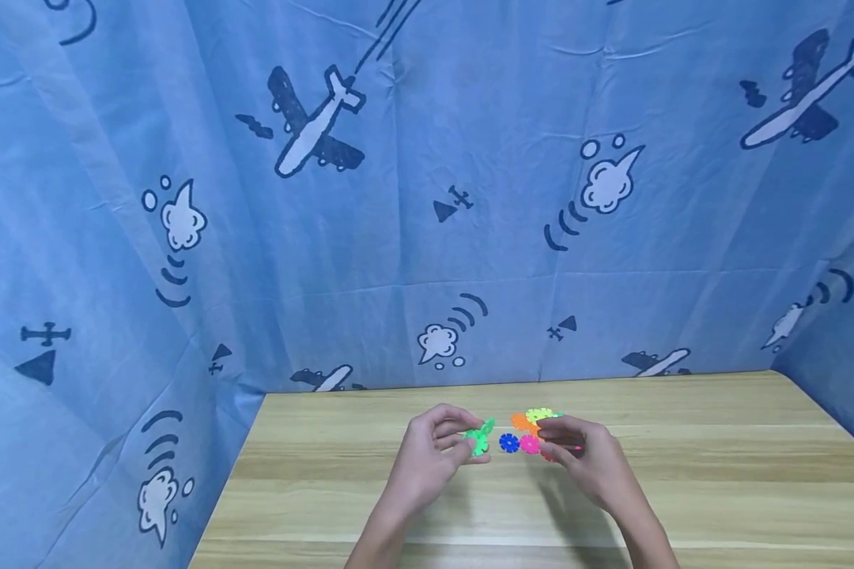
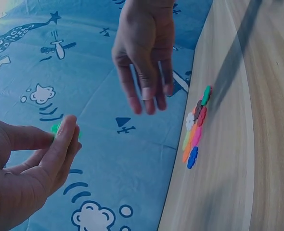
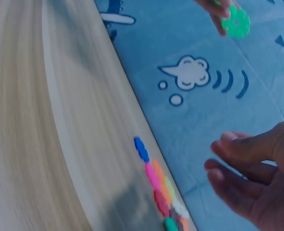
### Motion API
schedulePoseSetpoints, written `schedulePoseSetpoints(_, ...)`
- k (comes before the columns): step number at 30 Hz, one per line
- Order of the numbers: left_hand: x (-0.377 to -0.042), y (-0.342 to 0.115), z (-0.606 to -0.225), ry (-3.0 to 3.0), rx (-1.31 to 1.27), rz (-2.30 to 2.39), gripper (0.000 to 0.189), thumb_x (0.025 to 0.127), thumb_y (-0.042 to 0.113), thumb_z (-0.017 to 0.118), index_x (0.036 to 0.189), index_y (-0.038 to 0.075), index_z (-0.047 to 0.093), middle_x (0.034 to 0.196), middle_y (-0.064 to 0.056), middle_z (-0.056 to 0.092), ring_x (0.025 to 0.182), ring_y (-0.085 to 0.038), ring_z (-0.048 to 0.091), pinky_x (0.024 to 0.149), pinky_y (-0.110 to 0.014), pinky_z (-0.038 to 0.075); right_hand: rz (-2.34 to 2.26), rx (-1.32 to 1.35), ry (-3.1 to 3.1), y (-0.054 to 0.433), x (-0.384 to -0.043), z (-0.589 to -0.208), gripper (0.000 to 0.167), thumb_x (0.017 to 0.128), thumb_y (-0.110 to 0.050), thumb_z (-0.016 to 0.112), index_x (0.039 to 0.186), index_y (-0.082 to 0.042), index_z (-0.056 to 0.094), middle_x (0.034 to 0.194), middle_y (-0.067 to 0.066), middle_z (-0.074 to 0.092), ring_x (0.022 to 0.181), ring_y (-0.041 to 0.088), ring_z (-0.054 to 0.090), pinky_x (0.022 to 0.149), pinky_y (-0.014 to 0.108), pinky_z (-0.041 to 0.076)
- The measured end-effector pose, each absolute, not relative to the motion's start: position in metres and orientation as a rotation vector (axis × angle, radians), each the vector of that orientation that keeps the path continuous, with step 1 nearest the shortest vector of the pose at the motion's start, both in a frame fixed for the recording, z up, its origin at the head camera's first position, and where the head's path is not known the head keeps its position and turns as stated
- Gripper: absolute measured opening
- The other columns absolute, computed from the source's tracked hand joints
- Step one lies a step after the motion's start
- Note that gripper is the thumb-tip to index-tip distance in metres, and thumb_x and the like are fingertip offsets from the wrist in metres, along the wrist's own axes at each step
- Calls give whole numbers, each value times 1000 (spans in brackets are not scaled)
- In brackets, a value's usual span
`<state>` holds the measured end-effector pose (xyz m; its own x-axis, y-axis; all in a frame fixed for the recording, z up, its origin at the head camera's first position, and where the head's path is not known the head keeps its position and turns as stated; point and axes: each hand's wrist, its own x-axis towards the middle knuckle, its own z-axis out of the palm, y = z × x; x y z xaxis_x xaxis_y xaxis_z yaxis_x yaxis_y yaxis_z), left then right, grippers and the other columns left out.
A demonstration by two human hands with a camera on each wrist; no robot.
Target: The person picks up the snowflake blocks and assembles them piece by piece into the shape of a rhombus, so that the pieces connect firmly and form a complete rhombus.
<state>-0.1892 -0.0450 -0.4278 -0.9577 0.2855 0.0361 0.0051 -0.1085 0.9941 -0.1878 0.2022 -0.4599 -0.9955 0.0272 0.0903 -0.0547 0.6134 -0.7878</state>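
Note:
Between its thumb and fingers, my left hand (image 1: 430, 452) pinches a green slotted plastic disc (image 1: 478, 442), raised over the table. A second green piece (image 1: 489, 427) shows at its upper edge in the head view. My right hand (image 1: 592, 457) hovers over the right side with loosely bent fingers and nothing held; in the right wrist view its fingertips (image 3: 216, 175) stand apart from the thumb. Below it lies a group of coloured flower-shaped discs: blue (image 1: 508, 442), pink (image 1: 530, 445), orange (image 1: 518, 420) and yellow (image 1: 539, 415), partly hidden by that hand in the head view.
The left wrist view shows white (image 2: 190, 121), red (image 2: 202, 116), brown (image 2: 198, 109) and dark green (image 2: 207, 95) discs in the same group. They lie on a wood-grain table (image 1: 327, 490). A blue curtain (image 1: 370, 237) printed with airplanes hangs behind it.

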Motion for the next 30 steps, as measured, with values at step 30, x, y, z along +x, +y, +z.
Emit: schedulePoseSetpoints(30, -186, -41, -432, 1943, 342, 2164, 53, 91, -14, 70, 142, -1, 65, 139, -29, 69, 122, -41, 74, 89, -37, 67, 994, -26, -3082, 209, -194, -496, 25, 86, 14, 77, 98, -3, 64, 87, 2, 61, 82, 16, 55, 71, 31, 53)
